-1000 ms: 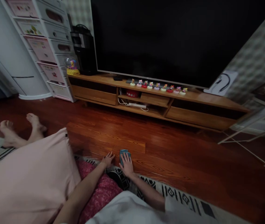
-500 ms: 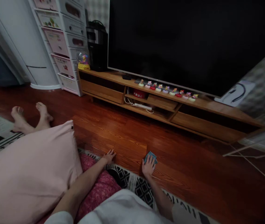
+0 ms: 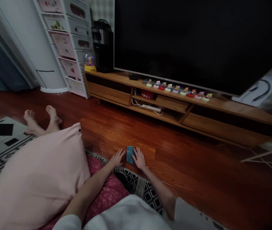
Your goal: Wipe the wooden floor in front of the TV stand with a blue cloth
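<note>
A small blue folded cloth (image 3: 130, 154) lies on the red-brown wooden floor (image 3: 174, 150) just past the rug's edge. My right hand (image 3: 139, 158) rests on the cloth's right side, fingers spread flat over it. My left hand (image 3: 117, 157) lies palm down on the floor beside the cloth's left edge, fingers apart, holding nothing. A large pink pillow (image 3: 35, 172) lies across my lap at the left.
A black-and-white patterned rug (image 3: 140, 188) runs under my arms. Another person's bare feet (image 3: 41, 118) rest on the floor at the left. A low wooden TV stand (image 3: 174, 105) with small figurines (image 3: 177, 89) and a big dark screen stands ahead. White drawers (image 3: 71, 44) stand at the back left.
My right hand slid the blue cloth out to the right across the floor, then back left beside my left hand. The camera has shifted slightly.
</note>
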`<state>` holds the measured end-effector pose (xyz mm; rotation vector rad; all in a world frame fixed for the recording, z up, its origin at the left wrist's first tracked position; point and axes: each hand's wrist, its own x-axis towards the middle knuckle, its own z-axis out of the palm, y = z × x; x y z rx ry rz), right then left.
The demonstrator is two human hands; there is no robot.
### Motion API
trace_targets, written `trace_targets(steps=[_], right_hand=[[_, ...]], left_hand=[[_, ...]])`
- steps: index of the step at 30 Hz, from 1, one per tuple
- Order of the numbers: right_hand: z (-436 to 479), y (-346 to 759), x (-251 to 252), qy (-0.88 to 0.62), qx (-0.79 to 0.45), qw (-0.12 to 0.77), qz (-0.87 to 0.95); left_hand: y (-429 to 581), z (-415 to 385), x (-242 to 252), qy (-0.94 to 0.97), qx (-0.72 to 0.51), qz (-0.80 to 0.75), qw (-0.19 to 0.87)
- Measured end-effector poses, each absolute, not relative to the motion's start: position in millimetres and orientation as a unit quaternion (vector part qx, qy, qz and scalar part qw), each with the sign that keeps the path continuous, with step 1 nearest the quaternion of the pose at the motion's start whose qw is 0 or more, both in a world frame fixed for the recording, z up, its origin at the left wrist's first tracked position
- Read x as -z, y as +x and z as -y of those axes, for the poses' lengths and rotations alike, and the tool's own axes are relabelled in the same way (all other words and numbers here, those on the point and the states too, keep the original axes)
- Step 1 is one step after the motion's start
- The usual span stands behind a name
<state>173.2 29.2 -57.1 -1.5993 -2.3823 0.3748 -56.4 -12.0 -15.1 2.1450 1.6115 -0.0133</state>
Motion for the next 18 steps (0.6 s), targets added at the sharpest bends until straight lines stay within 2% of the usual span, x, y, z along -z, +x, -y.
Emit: trace_targets(steps=[6,18], right_hand=[[-31.3,274.1,80.1,-0.584,-0.027,0.148,0.797],[-21.3,281.3,87.1,-0.585,-0.012,0.150,0.797]], left_hand=[[-19.6,3.9,23.9,0.837,-0.026,-0.512,0.194],[4.1,-20.7,43.2,0.884,0.011,-0.456,0.105]])
